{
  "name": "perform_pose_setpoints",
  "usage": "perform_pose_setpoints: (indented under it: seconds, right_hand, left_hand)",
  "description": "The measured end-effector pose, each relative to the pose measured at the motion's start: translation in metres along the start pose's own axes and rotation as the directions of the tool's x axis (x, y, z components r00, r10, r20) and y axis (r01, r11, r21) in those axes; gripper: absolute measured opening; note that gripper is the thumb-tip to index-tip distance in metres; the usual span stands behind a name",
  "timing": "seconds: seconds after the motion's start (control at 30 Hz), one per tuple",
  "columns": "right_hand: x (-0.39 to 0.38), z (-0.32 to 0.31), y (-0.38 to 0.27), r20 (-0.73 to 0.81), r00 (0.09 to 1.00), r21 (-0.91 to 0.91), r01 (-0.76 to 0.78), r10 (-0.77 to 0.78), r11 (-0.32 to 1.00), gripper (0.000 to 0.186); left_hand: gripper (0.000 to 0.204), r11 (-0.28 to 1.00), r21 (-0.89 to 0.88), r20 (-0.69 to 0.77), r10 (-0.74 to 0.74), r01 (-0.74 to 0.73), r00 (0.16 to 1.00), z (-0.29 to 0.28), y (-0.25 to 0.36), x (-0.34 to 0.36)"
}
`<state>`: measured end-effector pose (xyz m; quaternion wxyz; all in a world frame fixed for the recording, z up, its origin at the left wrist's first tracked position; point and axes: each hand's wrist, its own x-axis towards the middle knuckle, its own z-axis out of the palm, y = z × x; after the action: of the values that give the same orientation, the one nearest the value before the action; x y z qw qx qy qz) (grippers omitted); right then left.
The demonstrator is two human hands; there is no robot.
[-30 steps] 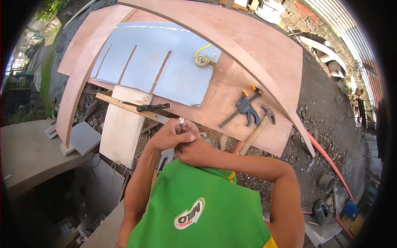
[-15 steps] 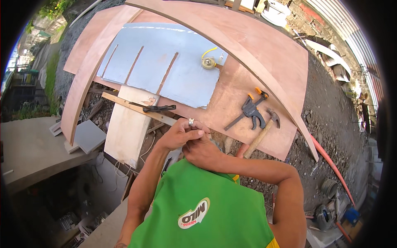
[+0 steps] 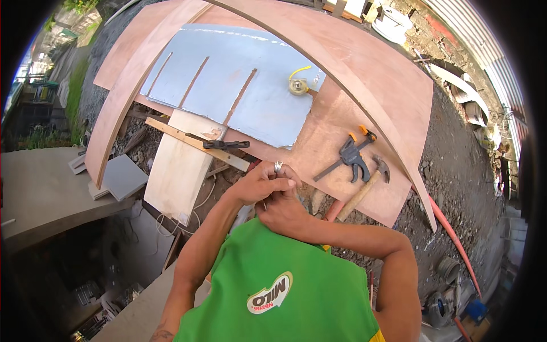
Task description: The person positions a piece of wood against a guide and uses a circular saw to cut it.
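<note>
My left hand (image 3: 263, 185), with a ring on one finger, meets my right hand (image 3: 283, 212) in front of my green shirt (image 3: 279, 273). Thumb and fingers of both are closed and touch each other; whatever lies between the fingertips is hidden or too small to make out. Just beyond the hands, a wooden strip (image 3: 171, 134) lies over a pale curved board (image 3: 178, 165), and a black clamp (image 3: 228, 144) rests on the strip. To their right are a black and orange bar clamp (image 3: 349, 157) and a hammer (image 3: 359, 196) with a wooden handle.
A light blue sheet (image 3: 262, 108) with several slots lies on reddish plywood (image 3: 399, 97), a yellow tape measure (image 3: 297, 86) on top. Long curved wooden strips (image 3: 342, 85) arch over the plywood. A dark pit (image 3: 62, 285) opens at lower left. An orange-red hose (image 3: 456, 245) runs at right.
The view has shifted slightly, so the boards and tools sit a little farther right. Both hands stay together, fingers closed, in nearly the same pose.
</note>
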<state>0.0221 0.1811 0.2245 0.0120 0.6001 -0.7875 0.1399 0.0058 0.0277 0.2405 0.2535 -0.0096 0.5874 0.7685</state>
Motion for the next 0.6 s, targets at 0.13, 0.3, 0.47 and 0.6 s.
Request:
perform_pose_setpoints:
  seconds: [0.13, 0.3, 0.47, 0.6]
  right_hand:
    - [0.007, -0.009, 0.008, -0.168, 0.985, 0.12, 0.067, -0.047, 0.99, 0.015]
    - [0.013, -0.018, 0.011, -0.425, 0.899, 0.324, 0.258, -0.104, 0.91, 0.025]
    - [0.011, -0.016, 0.014, -0.505, 0.842, 0.347, 0.397, -0.188, 0.85, 0.034]
    - [0.014, -0.027, 0.02, -0.54, 0.784, 0.374, 0.55, -0.307, 0.747, 0.035]
  left_hand:
    - [0.021, 0.992, -0.091, 0.007, -0.084, 0.084, 0.996, -0.003, 0.007, -0.008]
    - [0.02, 0.98, -0.187, 0.001, -0.065, 0.064, 0.998, -0.012, 0.009, -0.02]
    - [0.022, 0.996, -0.029, 0.084, -0.084, 0.087, 0.993, -0.014, 0.02, -0.028]
    - [0.023, 0.997, -0.031, 0.05, -0.075, 0.076, 0.996, -0.004, 0.018, -0.03]
